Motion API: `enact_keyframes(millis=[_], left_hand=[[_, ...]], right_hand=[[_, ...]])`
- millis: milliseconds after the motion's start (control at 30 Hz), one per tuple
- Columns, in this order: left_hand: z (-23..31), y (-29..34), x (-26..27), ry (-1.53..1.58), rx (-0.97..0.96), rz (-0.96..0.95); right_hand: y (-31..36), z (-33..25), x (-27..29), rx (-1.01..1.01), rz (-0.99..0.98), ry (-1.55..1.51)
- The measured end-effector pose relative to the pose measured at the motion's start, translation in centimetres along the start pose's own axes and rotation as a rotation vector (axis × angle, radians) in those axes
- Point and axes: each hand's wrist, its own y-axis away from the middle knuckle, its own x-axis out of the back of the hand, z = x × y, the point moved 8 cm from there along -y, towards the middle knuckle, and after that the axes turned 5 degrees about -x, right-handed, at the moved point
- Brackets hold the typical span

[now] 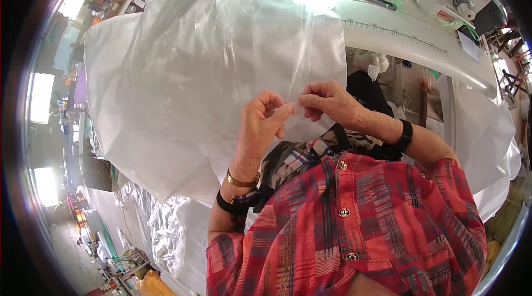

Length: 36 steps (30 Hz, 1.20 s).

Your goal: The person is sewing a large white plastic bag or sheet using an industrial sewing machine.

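A large, white, translucent plastic sheet (pixel 166 91) drapes over the work table and down toward my lap, with long creases and a shiny surface. Just above its near right part, my left hand (pixel 263 121) is closed, thumb against the fingers. Close to it on the right, my right hand (pixel 330 101) is also closed, its thumb and forefinger pinched. The two sets of fingertips almost meet. Whatever they pinch, if anything, is too small to make out.
At the upper right stands a white sewing machine (pixel 443 0) on a pale table with a ruler strip (pixel 396 34) along its edge. Dark thread snips (pixel 376 0) lie beside it. Crumpled clear plastic (pixel 166 235) hangs at the lower left, and more white sheeting (pixel 482 135) at the right.
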Motion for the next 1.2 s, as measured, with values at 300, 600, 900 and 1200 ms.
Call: enact_keyframes(millis=[300,600,900,1200], left_hand=[[0.6,0.7,1.2,0.033,0.027,0.023],[1.1,0.6,1.3,-0.021,-0.011,0.003],[3.1,1.9,-1.3,-0.168,-0.152,-0.008],[2.2,1.4,-4.7,-0.208,-0.147,-0.139]], right_hand=[[0.6,-0.4,-0.7,0.057,-0.069,-0.11],[0.3,-0.8,-0.6,0.094,-0.092,-0.139],[4.1,-0.5,8.5,0.504,0.753,-0.036],[3.5,6.1,4.7,-0.001,0.212,-0.091]])
